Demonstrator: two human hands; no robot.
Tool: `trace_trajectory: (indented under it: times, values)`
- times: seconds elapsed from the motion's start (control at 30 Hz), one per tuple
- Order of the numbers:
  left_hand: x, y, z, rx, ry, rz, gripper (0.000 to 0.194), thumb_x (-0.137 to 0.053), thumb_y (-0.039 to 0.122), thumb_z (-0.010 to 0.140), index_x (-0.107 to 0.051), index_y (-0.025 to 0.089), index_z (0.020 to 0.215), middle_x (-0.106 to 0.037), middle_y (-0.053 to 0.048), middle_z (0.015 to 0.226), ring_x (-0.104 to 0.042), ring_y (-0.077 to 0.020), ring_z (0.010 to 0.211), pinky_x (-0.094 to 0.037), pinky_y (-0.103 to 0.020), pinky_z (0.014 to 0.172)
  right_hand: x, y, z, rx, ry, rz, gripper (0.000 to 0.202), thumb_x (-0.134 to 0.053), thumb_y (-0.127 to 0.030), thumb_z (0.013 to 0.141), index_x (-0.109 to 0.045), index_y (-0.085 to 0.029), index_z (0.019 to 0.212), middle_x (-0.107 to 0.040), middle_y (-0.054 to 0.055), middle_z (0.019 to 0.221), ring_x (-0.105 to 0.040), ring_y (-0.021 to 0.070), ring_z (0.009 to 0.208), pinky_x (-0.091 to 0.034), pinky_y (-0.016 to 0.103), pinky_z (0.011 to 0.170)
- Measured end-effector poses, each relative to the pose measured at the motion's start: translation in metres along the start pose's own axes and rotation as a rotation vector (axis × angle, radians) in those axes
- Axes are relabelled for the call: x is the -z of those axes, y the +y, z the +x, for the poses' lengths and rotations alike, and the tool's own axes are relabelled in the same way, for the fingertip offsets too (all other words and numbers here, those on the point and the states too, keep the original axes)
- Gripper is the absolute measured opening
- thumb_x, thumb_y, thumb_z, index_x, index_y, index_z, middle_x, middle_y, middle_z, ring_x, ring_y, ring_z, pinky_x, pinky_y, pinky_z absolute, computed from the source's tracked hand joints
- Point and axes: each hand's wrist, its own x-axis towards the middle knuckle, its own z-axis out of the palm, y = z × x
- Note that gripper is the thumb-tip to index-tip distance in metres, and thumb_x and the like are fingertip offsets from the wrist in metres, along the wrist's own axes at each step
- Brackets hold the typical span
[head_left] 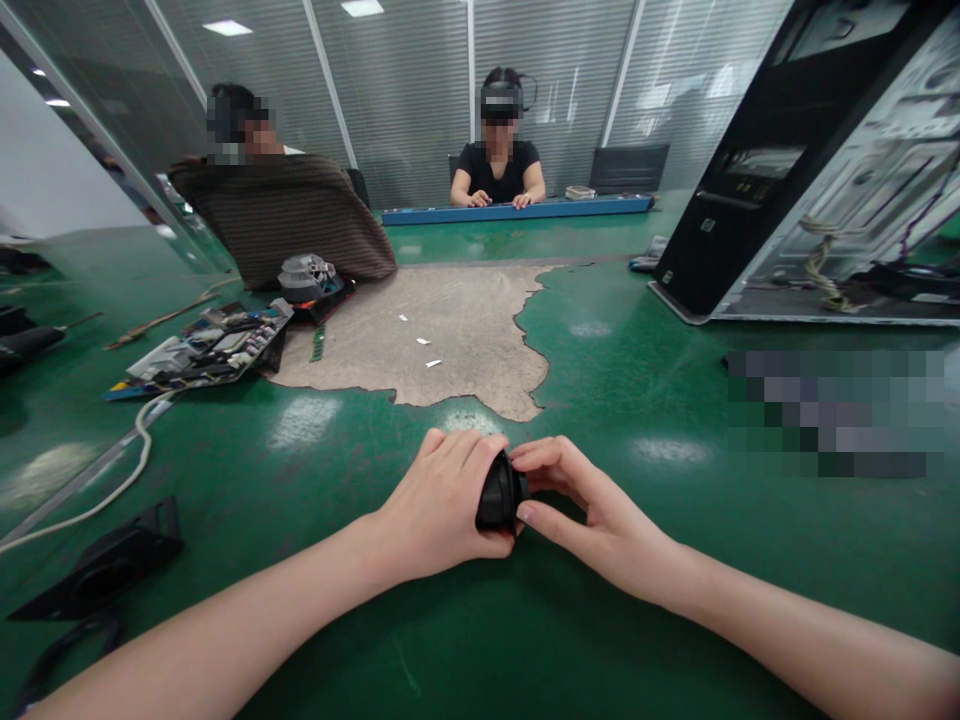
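Note:
My left hand is wrapped round a small black part with a boxy body and a narrower, round-looking end on its right side. My right hand meets that end with its thumb below and curved fingers above, in a loose pinch. Both hands are just above the green table, near the middle of the view. The fingers cover much of the part, so its exact kind cannot be made out.
A circuit board, a fan-like cooler and a green memory stick lie left. A black bracket and white cable are nearer. An opened computer case stands right. Two people sit across; one faces a blue bar.

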Motion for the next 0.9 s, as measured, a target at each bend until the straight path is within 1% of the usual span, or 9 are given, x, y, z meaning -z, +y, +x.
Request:
trace_trajectory:
  times: [0.13,0.33,0.47,0.53,0.6,0.77,0.9]
  values:
    - [-0.0006,-0.0004,0.0,0.0,-0.002,0.0,0.055,-0.057,0.032,0.058,-0.038,0.016,0.107,-0.053,-0.006,0.092,-0.049,-0.0231,0.085,-0.03,-0.035,0.072,-0.0009,-0.0011,0.0002,-0.024,-0.012,-0.006,0.033,-0.05,-0.017,0.079,-0.038,-0.022,0.109,-0.052,0.004,0.101,-0.053,0.0152,0.095,-0.046,0.035,0.086]
    - [-0.0004,-0.0013,-0.0001,0.0,-0.013,-0.002,0.056,-0.058,0.032,0.057,-0.038,0.016,0.106,-0.053,-0.006,0.091,-0.049,-0.0232,0.083,-0.029,-0.035,0.071,0.0003,-0.0022,-0.0026,0.025,-0.013,-0.05,0.032,-0.055,-0.014,0.074,-0.041,-0.022,0.102,-0.05,0.004,0.101,-0.051,0.0168,0.096,-0.044,0.036,0.087]
    - [0.0004,-0.0006,-0.0001,0.0,-0.021,0.001,0.054,-0.057,0.032,0.057,-0.038,0.016,0.106,-0.053,-0.005,0.09,-0.048,-0.0229,0.083,-0.029,-0.034,0.07,0.0011,-0.0006,-0.0032,0.037,-0.015,-0.034,0.024,-0.054,-0.017,0.076,-0.043,-0.022,0.097,-0.048,0.005,0.106,-0.049,0.0171,0.101,-0.043,0.035,0.089]
    - [0.0004,-0.0002,-0.0003,0.002,-0.016,0.001,0.053,-0.057,0.031,0.058,-0.038,0.016,0.105,-0.053,-0.005,0.09,-0.049,-0.0225,0.083,-0.029,-0.034,0.07,0.001,0.0006,-0.0029,0.038,-0.007,-0.015,0.018,-0.051,-0.02,0.079,-0.044,-0.021,0.096,-0.047,0.005,0.107,-0.049,0.0167,0.102,-0.044,0.034,0.089]
    - [0.0,-0.0002,-0.0003,0.002,-0.009,-0.001,0.052,-0.057,0.031,0.059,-0.039,0.016,0.105,-0.053,-0.005,0.089,-0.049,-0.0224,0.082,-0.029,-0.034,0.069,0.0005,0.0009,-0.0025,0.037,0.0,-0.005,0.017,-0.05,-0.021,0.08,-0.044,-0.022,0.096,-0.048,0.005,0.106,-0.05,0.0162,0.101,-0.045,0.034,0.088]
    - [-0.0009,-0.0011,0.0,0.001,-0.005,-0.004,0.055,-0.057,0.031,0.057,-0.037,0.016,0.106,-0.053,-0.006,0.091,-0.049,-0.0232,0.084,-0.03,-0.035,0.071,-0.0009,-0.0037,-0.0017,-0.011,-0.022,-0.038,0.035,-0.05,-0.016,0.078,-0.038,-0.023,0.11,-0.051,0.005,0.104,-0.052,0.0161,0.097,-0.045,0.035,0.086]
    - [-0.0003,-0.0013,0.0,0.0,-0.022,0.002,0.057,-0.058,0.032,0.057,-0.037,0.015,0.107,-0.053,-0.006,0.091,-0.048,-0.0232,0.084,-0.03,-0.035,0.071,0.0,-0.0053,-0.0024,0.007,-0.037,-0.088,0.037,-0.052,-0.013,0.075,-0.039,-0.022,0.109,-0.051,0.005,0.103,-0.052,0.0168,0.096,-0.045,0.035,0.086]
